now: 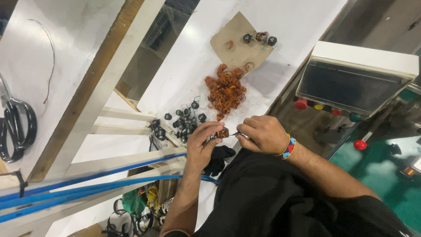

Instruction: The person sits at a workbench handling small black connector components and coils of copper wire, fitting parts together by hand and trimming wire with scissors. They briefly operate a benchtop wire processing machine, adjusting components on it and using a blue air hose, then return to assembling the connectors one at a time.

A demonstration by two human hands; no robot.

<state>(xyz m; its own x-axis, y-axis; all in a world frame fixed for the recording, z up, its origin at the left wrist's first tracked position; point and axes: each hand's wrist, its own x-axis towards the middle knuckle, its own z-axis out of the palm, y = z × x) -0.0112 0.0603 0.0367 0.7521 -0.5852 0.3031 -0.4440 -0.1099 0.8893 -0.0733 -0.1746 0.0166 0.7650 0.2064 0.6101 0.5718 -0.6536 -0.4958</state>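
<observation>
Left hand (202,141) pinches a small copper-wound coil (222,132); right hand (262,134) grips a thin metal tool (235,134) against it, above the white worktop (193,57) beside tangled copper wire (226,90).

Copper-orange wire tangle (226,90); black small cores (186,120); brown cardboard piece (239,41); white table (197,52); blue hoses (87,186); beaded bracelet (288,148) in blue, yellow, red; red, yellow, green buttons (326,107) on cream control box (357,77)

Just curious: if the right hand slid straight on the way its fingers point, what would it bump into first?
Probably the small copper-wound coil pinched in the left hand; the right hand points at it, nearly touching.
</observation>
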